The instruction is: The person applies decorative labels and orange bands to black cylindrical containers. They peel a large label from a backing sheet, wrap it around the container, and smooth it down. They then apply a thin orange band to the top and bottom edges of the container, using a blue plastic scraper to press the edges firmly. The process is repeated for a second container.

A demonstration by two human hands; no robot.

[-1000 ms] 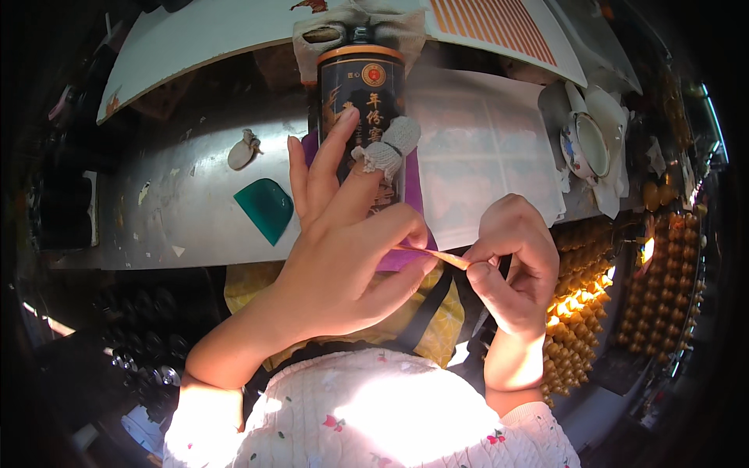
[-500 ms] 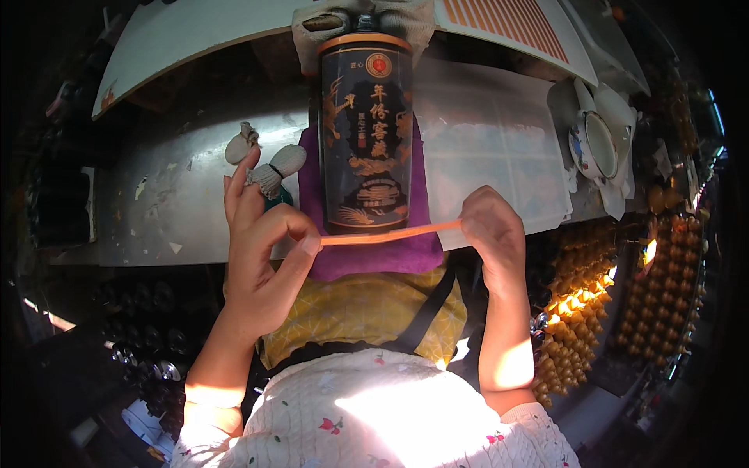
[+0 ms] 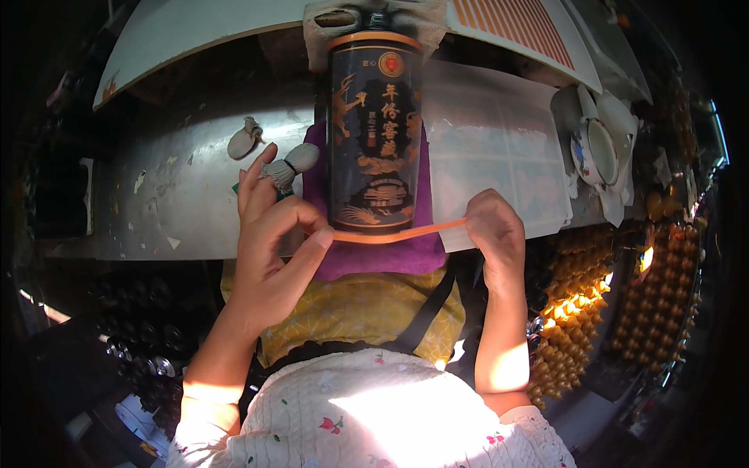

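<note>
A black bottle (image 3: pixel 377 136) with orange and gold decoration lies on a purple cloth (image 3: pixel 359 261), its base toward me. A thin orange strip (image 3: pixel 425 230) stretches across the base edge, and it seems to touch the bottle there. My left hand (image 3: pixel 277 242) pinches the strip's left end between thumb and index finger, the other fingers raised. On the strip's right end, my right hand (image 3: pixel 497 230) is closed in a pinch. Beside my left fingertips lies a grey cloth-wrapped dabber (image 3: pixel 292 165), tied at its neck. A smaller tied cloth pad (image 3: pixel 246 140) rests farther left.
The bottle's far end lies on a pale cloth-covered support (image 3: pixel 318 51). Translucent sheets (image 3: pixel 499 148) cover the metal table's right part. A board with orange strips (image 3: pixel 515 31) stands beyond. At right is a white enamel bowl (image 3: pixel 599 152); rows of gold pieces (image 3: pixel 573 312) stand below.
My left hand has shifted slightly right, closer to the bottle's base, with its strip end. The strip now bends along the base edge. Bottle and cloth appear slightly farther right in view.
</note>
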